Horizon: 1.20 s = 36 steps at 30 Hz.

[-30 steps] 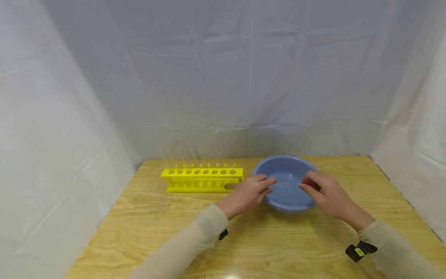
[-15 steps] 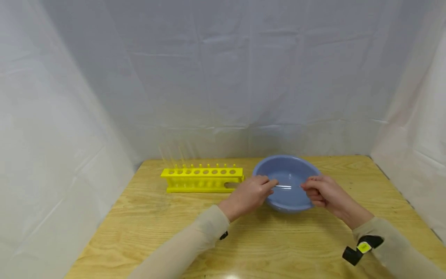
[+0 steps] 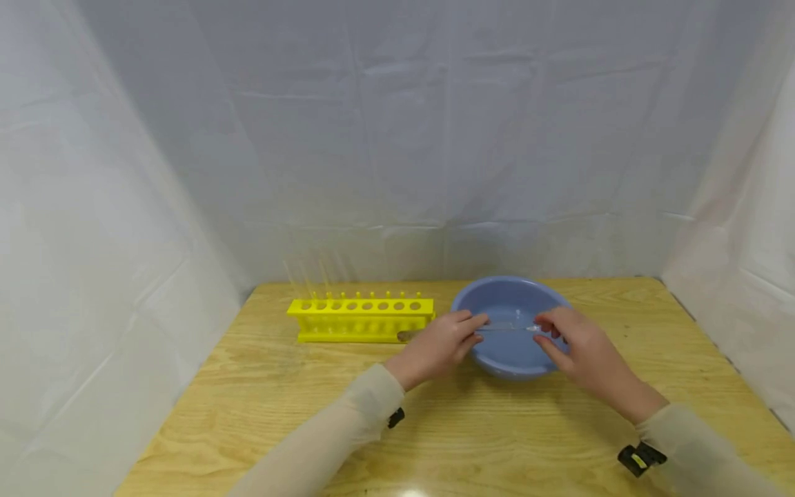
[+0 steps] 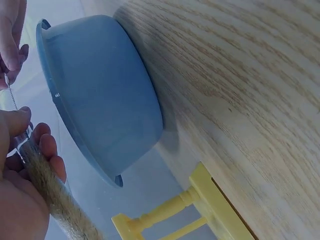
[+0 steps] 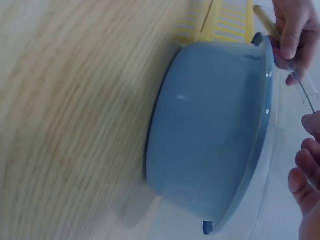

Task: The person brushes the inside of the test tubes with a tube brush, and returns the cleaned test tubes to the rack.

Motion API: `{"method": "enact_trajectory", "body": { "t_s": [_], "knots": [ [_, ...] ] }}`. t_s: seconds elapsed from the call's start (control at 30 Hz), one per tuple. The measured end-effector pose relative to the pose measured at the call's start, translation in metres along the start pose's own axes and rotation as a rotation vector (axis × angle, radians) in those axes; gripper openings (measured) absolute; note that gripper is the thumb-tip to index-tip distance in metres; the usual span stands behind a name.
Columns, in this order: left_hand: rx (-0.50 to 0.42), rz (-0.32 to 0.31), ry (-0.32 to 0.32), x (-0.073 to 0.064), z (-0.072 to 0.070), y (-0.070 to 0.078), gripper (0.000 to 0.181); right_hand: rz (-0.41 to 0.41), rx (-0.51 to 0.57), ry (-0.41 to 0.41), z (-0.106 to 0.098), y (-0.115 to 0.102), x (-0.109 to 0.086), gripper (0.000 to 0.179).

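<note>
My left hand (image 3: pixel 437 348) grips a clear glass test tube (image 5: pixel 311 98), held nearly level over the near part of the blue basin (image 3: pixel 512 371). Inside the tube sits a test tube brush (image 4: pixel 47 182); its brownish bristles show through the glass in the left wrist view. The twisted wire handle comes out of the tube's mouth toward the right. My right hand (image 3: pixel 586 348) pinches this wire between thumb and fingers, just beyond the mouth. The tube's other end sticks out left of my left hand, in front of the yellow rack (image 3: pixel 360 308).
The yellow test tube rack stands left of the basin, with several clear tubes (image 3: pixel 325 276) in its leftmost holes and a row of pegs behind. Both stand on a wooden table (image 3: pixel 279 414). White sheeting (image 3: pixel 397 138) closes off the back and sides.
My right hand turned at the wrist and its fingers curled in half a second ago; now it has turned back and pinches the wire. The left hand and tube shifted slightly.
</note>
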<state>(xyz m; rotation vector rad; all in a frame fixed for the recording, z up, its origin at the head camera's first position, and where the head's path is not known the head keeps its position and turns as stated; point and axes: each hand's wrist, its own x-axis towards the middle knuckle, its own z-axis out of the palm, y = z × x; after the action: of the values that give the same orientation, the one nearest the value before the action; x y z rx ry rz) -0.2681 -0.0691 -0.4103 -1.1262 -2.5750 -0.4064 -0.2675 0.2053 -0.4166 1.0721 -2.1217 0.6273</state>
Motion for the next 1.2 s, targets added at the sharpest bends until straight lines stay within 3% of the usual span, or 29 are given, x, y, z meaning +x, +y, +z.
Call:
{"method": "enact_trajectory", "body": {
  "t_s": [0.07,0.3,0.47,0.53,0.6,0.67,0.9,1.0,1.13,1.2],
  "knots": [
    [0.006,0.010,0.000,0.000,0.001,0.000,0.035,-0.061,-0.047,0.020,0.001,0.001,0.000,0.047],
    [0.052,0.032,0.010,0.002,0.002,0.002,0.033,-0.237,-0.095,0.087,0.000,0.003,0.004,0.040],
    [0.074,0.043,0.025,0.003,0.003,0.004,0.033,-0.198,-0.024,0.053,-0.003,0.003,0.005,0.030],
    [0.087,0.049,0.028,0.003,0.003,0.005,0.034,-0.133,0.031,0.009,-0.005,0.003,0.004,0.017],
    [0.093,0.057,0.031,0.002,0.003,0.005,0.034,-0.040,0.121,-0.047,-0.008,0.001,0.003,0.019],
    [0.105,0.067,0.035,0.002,0.003,0.006,0.034,0.089,0.226,-0.118,-0.011,-0.001,0.002,0.028],
    [0.164,0.160,0.102,0.004,0.006,0.007,0.030,0.541,0.605,-0.301,-0.019,-0.001,0.006,0.029],
    [0.179,0.187,0.127,0.004,0.005,0.007,0.029,0.725,0.847,-0.368,-0.020,0.003,0.010,0.036],
    [0.219,0.203,0.124,0.004,0.005,0.009,0.026,0.880,1.161,-0.434,-0.018,0.008,0.012,0.039],
    [0.226,0.193,0.103,0.004,0.005,0.010,0.026,0.913,1.180,-0.440,-0.018,0.008,0.011,0.039]
  ]
}}
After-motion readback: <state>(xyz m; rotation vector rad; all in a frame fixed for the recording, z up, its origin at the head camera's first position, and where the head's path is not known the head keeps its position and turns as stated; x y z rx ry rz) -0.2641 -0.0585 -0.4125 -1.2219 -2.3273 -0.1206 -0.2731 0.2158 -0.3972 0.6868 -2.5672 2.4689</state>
